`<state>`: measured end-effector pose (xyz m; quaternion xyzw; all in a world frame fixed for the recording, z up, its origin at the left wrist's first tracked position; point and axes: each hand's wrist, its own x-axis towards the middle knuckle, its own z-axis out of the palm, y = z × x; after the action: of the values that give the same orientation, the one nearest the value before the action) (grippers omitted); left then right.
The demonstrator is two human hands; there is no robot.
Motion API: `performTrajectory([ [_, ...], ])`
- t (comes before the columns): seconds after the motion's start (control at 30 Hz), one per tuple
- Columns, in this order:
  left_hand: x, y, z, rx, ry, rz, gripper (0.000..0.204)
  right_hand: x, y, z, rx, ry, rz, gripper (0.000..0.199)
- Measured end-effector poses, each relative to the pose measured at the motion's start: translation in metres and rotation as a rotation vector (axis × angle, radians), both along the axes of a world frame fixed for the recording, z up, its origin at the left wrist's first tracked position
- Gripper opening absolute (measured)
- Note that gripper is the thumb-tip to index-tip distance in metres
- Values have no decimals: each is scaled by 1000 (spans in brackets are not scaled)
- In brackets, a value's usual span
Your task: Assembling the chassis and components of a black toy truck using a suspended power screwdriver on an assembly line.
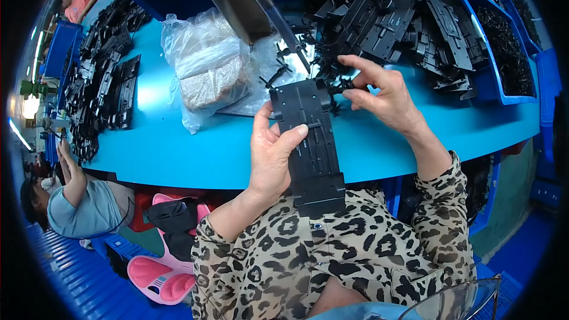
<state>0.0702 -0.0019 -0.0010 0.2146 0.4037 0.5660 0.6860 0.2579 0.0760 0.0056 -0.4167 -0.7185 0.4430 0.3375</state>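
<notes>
My left hand (272, 157) grips a long black plastic chassis plate (314, 157), its thumb lying across the ribbed face. The plate is tilted, its near end over my lap and its far end above the blue table. At its far right corner, my right hand (385, 95) has thumb and a finger closed on a small black plastic part (339, 89), while the index finger sticks out. Whether that part is joined to the plate, I cannot tell. Just beyond the plate, loose small black parts (275, 74) lie near the tip of a metal rod tool (275, 15) with a pale handle.
A clear plastic bag (210, 68) with a wrapped block lies left of the plate. Black chassis pieces are heaped at the back right (385, 24) and far left (106, 71). A blue bin (507, 86) of small black parts stands right. Another person (89, 201) sits at left, beside a pink chair (160, 272).
</notes>
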Motion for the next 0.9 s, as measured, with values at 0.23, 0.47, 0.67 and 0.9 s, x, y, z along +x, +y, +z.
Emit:
performTrajectory([
  [0.23,4,0,3,21,15,-54,57,-7,-6,1,455,-5,-130,20],
  [0.47,10,3,0,62,127,-109,58,-22,-10,-14,1107,-342,-39,33],
  [0.67,11,0,-2,55,139,-97,59,-20,-16,-9,1011,-333,61,29],
  [0.9,14,-3,-3,88,143,-124,61,-25,-15,-3,875,-281,24,22],
])
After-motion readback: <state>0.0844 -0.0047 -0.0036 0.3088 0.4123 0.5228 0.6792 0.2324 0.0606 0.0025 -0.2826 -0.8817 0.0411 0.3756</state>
